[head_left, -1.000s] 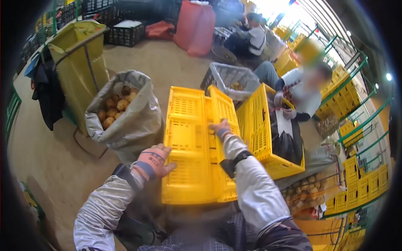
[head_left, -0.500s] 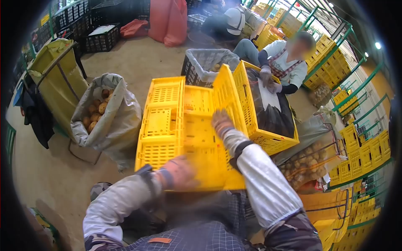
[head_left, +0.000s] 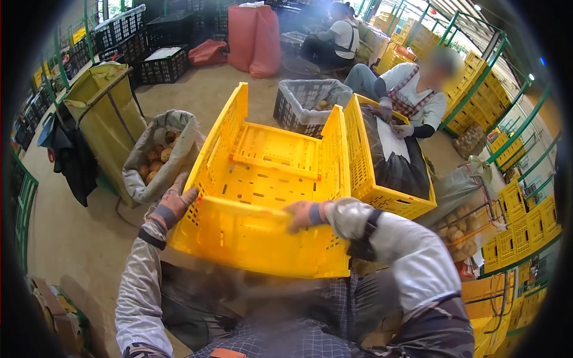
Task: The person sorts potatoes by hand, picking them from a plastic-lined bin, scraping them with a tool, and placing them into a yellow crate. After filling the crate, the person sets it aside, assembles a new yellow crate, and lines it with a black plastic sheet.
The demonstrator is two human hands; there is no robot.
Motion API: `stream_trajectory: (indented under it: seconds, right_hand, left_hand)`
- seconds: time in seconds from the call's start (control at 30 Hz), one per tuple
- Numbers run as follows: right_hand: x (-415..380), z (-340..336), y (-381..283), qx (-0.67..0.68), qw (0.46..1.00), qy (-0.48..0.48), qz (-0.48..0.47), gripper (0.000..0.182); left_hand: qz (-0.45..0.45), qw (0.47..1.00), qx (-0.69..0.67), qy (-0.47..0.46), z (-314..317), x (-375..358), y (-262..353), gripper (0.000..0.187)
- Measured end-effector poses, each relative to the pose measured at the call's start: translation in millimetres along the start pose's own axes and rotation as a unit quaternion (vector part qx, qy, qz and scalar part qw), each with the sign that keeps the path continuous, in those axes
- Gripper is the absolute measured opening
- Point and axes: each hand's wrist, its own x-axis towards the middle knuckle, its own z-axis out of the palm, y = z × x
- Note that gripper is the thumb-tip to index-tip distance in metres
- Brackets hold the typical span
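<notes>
A yellow folding crate lies in front of me, its left, right and near walls upright and its far panel lying flat on the perforated floor. My left hand grips the near left corner, thumb over the wall. My right hand is at the top edge of the near wall, blurred by motion; its fingers are smeared. Right of this crate stands a second yellow crate with a black liner and a white sheet, where a co-worker's gloved hands rest.
A sack of potatoes stands at the left, beside a greenish bag on a frame. Beyond the crate is a lined black crate. A net bag of potatoes is at the right. Red sacks stand behind.
The crate's left and near walls have gone from folded to upright. My left hand has moved left to the corner, and my right hand has come from the right wall to the near wall.
</notes>
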Motion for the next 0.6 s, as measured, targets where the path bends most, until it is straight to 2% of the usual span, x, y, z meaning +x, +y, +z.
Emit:
stream_trajectory:
  seconds: [0.03, 0.07, 0.1, 0.2, 0.23, 0.27, 0.33, 0.37, 0.4, 0.47, 0.5, 0.53, 0.57, 0.6]
  right_hand:
    - [-33, 16, -22, -0.041, 0.999, 0.013, -0.027, 0.058]
    - [-46, 57, -16, -0.149, 0.970, 0.128, -0.144, 0.050]
    - [-72, 83, -30, -0.224, 0.953, 0.142, -0.148, 0.043]
    - [-115, 59, -14, -0.205, 0.961, 0.148, -0.112, 0.031]
    - [-122, 51, -13, -0.261, 0.957, 0.101, -0.079, 0.031]
    - [-129, 46, -13, -0.311, 0.948, 0.054, -0.042, 0.031]
    - [-121, 45, -10, -0.354, 0.934, -0.012, -0.040, 0.032]
    - [-113, 45, -10, -0.372, 0.926, -0.047, -0.042, 0.032]
    - [-103, 36, -5, -0.259, 0.958, -0.113, -0.042, 0.035]
    - [-63, -9, 12, -0.030, 0.969, -0.242, -0.044, 0.040]
    - [-41, -27, 20, 0.006, 0.987, -0.156, -0.049, 0.043]
    - [-12, -42, 31, 0.042, 0.996, -0.066, -0.053, 0.047]
    - [36, -48, 53, -0.115, 0.988, 0.087, -0.052, 0.051]
    - [67, -54, 70, -0.189, 0.948, 0.254, -0.039, 0.050]
  left_hand:
    - [-0.022, 0.999, -0.031, -0.039, -1, 4, 7, 0.058]
    - [-0.044, 0.994, -0.062, -0.077, -1, 5, 15, 0.057]
    - [0.003, 0.998, -0.045, -0.032, 1, 2, 37, 0.053]
    - [0.048, 0.995, -0.079, 0.033, 30, 14, 37, 0.050]
    - [0.063, 0.994, -0.046, 0.074, 41, 22, 28, 0.051]
    - [0.045, 0.996, -0.040, 0.067, 53, 25, 20, 0.051]
    - [0.017, 0.998, -0.026, 0.055, 73, 28, 1, 0.052]
    - [0.020, 0.997, -0.065, 0.046, 77, 31, -15, 0.061]
    - [-0.015, 0.994, -0.107, 0.029, 75, 30, -1, 0.066]
    - [-0.093, 0.978, -0.187, 0.005, 60, 31, 35, 0.077]
    - [-0.029, 0.994, -0.101, -0.021, 68, 34, 20, 0.091]
    - [-0.030, 0.985, -0.161, -0.053, 71, 36, 18, 0.091]
    - [-0.030, 0.971, -0.221, -0.084, 72, 36, 19, 0.091]
    - [-0.031, 0.953, -0.280, -0.115, 72, 37, 22, 0.092]
